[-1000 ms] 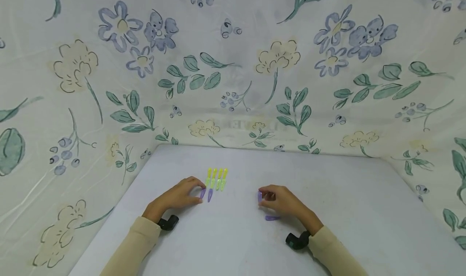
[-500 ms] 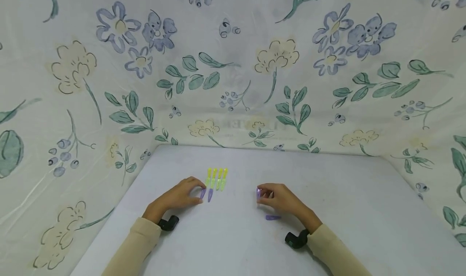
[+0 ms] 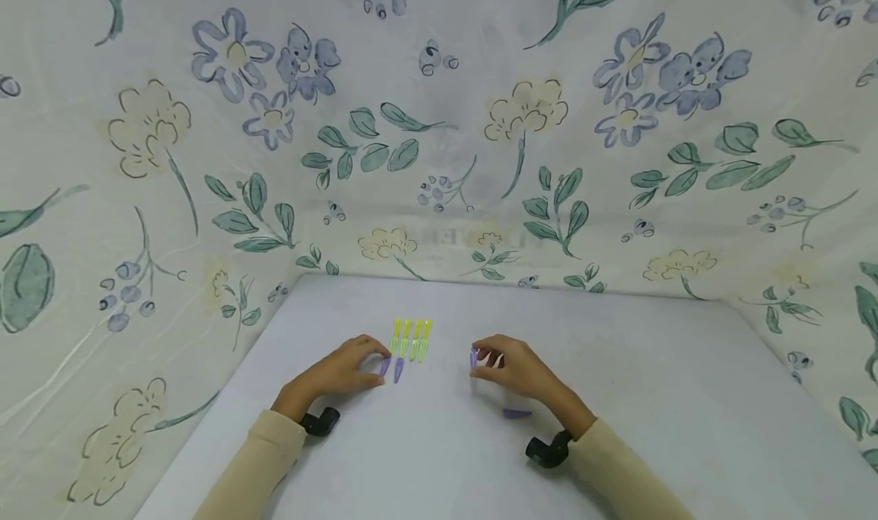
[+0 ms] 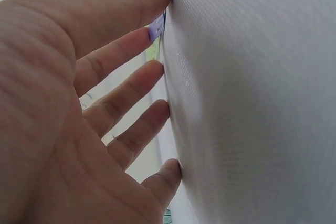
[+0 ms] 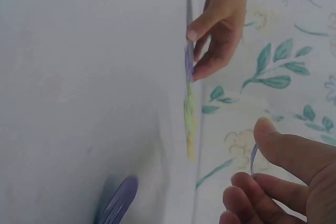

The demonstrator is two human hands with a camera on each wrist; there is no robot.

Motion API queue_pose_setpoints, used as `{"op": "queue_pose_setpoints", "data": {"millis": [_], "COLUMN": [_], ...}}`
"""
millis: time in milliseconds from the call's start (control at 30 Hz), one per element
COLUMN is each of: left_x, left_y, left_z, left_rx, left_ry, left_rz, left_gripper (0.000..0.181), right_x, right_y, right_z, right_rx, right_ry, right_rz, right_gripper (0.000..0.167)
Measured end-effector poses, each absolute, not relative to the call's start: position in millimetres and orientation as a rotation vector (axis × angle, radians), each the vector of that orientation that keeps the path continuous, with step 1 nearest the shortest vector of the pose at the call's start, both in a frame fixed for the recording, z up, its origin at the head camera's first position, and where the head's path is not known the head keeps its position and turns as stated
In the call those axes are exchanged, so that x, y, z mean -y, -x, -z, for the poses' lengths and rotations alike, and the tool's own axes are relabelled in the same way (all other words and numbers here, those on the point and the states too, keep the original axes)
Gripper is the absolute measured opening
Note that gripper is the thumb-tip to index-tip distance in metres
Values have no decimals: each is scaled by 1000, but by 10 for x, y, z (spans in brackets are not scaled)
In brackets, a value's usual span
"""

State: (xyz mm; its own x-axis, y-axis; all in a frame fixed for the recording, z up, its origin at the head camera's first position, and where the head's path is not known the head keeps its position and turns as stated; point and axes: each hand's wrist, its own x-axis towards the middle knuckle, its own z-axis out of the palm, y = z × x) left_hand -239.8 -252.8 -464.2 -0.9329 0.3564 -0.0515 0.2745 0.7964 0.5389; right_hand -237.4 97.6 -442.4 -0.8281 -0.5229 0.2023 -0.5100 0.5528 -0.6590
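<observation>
In the head view, my left hand (image 3: 350,369) holds a purple snap hair clip (image 3: 385,366) by its ends, thumb at the near end and index finger at the far one. Its fingertips rest on the table. Beside that clip lies a second purple clip (image 3: 398,370), below a row of light green clips (image 3: 414,348) and a row of yellow clips (image 3: 417,328). My right hand (image 3: 511,366) pinches another purple clip (image 3: 473,358) between thumb and fingers, above the table; the right wrist view shows this clip (image 5: 253,158) edge-on. One more purple clip (image 3: 517,413) lies under the right wrist.
The white table (image 3: 425,459) stretches to a flower-printed sheet (image 3: 453,162) at the back and sides. Each wrist wears a black camera, such as the right-hand one (image 3: 547,451).
My right hand has moved left with its purple clip, toward the rows of clips. My left hand stays in place at its clip.
</observation>
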Motion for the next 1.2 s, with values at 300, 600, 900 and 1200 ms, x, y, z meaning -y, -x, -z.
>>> {"op": "queue_pose_setpoints", "data": {"millis": [300,600,900,1200], "left_x": [2521,2516,2511,2525], "left_y": [2427,2431,2427,2450], "left_z": [4678,4686,4679,4707], "left_rx": [-2845,-2852,-2853,-2844], "left_ry": [-481,-462,-460,-460], "left_rz": [-807,-792,-768,-778], "left_gripper": [39,38,39,39], "right_x": [-725,-515,-323,-146], "right_y": [2362,2416,2460,2504], "right_z": [4301,4226,4245,4310], "right_rx": [-2716,-2708,-2694,-2694], "right_ry": [909,951,942,886], "right_rz": [1203,1216,1264,1281], "right_gripper": [45,46,45,45]}}
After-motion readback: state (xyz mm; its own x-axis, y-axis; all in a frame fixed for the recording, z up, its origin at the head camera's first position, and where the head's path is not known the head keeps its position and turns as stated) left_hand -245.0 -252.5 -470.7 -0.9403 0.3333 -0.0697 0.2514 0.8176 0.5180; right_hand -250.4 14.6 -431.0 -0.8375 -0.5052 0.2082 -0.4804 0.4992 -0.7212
